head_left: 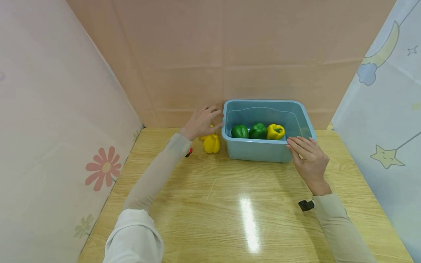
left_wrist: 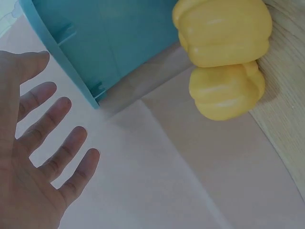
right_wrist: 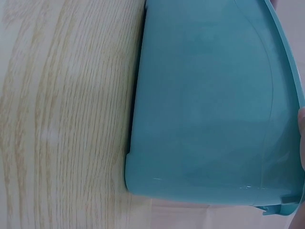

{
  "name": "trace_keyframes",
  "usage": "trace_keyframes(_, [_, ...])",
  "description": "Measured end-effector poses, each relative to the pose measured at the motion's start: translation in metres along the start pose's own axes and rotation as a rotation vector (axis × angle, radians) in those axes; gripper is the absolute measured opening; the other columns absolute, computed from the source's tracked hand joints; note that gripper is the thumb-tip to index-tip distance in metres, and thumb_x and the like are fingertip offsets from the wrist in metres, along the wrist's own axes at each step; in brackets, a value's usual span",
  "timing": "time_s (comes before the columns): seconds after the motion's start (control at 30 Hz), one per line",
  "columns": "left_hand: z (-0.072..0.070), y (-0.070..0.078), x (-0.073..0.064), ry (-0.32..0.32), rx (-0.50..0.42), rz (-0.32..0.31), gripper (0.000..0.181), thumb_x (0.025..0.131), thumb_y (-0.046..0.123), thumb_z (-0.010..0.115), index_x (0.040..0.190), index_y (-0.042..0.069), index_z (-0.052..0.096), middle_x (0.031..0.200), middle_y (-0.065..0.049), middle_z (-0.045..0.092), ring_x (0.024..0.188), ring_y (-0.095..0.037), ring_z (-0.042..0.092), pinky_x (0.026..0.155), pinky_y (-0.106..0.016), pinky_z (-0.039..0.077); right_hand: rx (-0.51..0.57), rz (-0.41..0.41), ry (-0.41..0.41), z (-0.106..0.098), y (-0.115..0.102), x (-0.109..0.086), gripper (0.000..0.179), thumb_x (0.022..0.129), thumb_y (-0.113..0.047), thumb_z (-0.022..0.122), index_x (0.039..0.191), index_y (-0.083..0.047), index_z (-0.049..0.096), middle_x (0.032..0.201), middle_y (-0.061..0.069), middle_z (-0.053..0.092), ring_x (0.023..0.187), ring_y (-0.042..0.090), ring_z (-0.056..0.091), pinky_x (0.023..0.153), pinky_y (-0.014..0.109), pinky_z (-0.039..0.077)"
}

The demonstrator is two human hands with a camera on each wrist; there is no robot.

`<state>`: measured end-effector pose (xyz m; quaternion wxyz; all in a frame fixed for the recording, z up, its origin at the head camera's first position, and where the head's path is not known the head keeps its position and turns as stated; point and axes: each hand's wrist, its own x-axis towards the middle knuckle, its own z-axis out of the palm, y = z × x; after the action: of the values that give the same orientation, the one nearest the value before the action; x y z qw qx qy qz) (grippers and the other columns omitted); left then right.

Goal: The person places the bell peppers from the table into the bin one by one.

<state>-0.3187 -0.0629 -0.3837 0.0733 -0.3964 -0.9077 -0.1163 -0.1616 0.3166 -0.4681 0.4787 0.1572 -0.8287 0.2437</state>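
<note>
A blue plastic bin (head_left: 260, 150) stands near the back of the table, holding two green bell peppers (head_left: 258, 131) and a yellow bell pepper (head_left: 275, 132). My right hand (head_left: 309, 157) grips its front right corner, fingers over the rim and thumb against the outer side. Just off the bin's left rim is my left hand (head_left: 204, 121), fingers spread and holding nothing. Below that hand, two more yellow bell peppers (left_wrist: 224, 33) lie against each other on the table, left of the bin; the head view shows the rear one partly hidden.
The wooden table (head_left: 210, 204) meets a brown backdrop (head_left: 184, 58) right behind the bin. Patterned sheets (head_left: 59, 109) close off the left and right sides. A small black device (head_left: 306, 205) sits at the right wrist.
</note>
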Motion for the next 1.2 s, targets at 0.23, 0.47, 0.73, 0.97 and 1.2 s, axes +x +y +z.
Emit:
trace_keyframes(0.23, [0.005, -0.003, -0.004, -0.026, 0.021, -0.013, 0.048, 0.105, 0.04, 0.066, 0.142, 0.01, 0.066, 0.144, -0.012, 0.063, 0.128, -0.036, 0.057, 0.111, -0.047, 0.049, 0.002, 0.0, 0.002, 0.0, 0.0, 0.0, 0.039, 0.079, -0.003, 0.09, 0.117, -0.01, 0.083, 0.112, 0.013, 0.081, 0.1, 0.043, 0.077, 0.115, 0.049, 0.051])
trace_keyframes(0.47, [0.01, -0.005, -0.006, -0.058, 0.04, -0.044, 0.048, 0.105, 0.04, 0.066, 0.146, 0.014, 0.063, 0.15, -0.01, 0.06, 0.132, -0.034, 0.056, 0.11, -0.047, 0.051, 0.012, 0.001, 0.002, 0.001, 0.002, -0.001, 0.041, 0.08, -0.003, 0.09, 0.119, -0.013, 0.083, 0.112, 0.013, 0.081, 0.101, 0.043, 0.077, 0.115, 0.049, 0.051])
trace_keyframes(0.73, [0.018, -0.006, -0.007, -0.058, 0.004, -0.074, 0.044, 0.103, 0.037, 0.069, 0.142, 0.018, 0.066, 0.153, -0.009, 0.058, 0.135, -0.035, 0.055, 0.104, -0.052, 0.055, 0.012, 0.003, -0.005, 0.002, 0.005, -0.002, 0.04, 0.079, -0.003, 0.091, 0.117, -0.012, 0.083, 0.113, 0.012, 0.082, 0.102, 0.042, 0.077, 0.117, 0.046, 0.049])
trace_keyframes(0.97, [0.026, -0.009, -0.01, -0.102, -0.01, -0.092, 0.044, 0.105, 0.04, 0.066, 0.143, 0.018, 0.066, 0.15, -0.007, 0.06, 0.135, -0.034, 0.054, 0.103, -0.052, 0.056, 0.002, -0.001, -0.006, 0.002, 0.004, -0.001, 0.04, 0.079, -0.004, 0.091, 0.118, -0.013, 0.083, 0.112, 0.012, 0.082, 0.1, 0.041, 0.077, 0.112, 0.055, 0.052])
trace_keyframes(1.2, [0.036, -0.009, -0.012, -0.102, -0.018, -0.099, 0.04, 0.104, 0.037, 0.068, 0.14, 0.019, 0.067, 0.143, -0.005, 0.062, 0.124, -0.032, 0.056, 0.095, -0.048, 0.057, -0.003, -0.007, -0.003, 0.002, 0.005, -0.002, 0.042, 0.079, -0.003, 0.091, 0.118, -0.014, 0.083, 0.112, 0.011, 0.082, 0.1, 0.041, 0.077, 0.109, 0.058, 0.053])
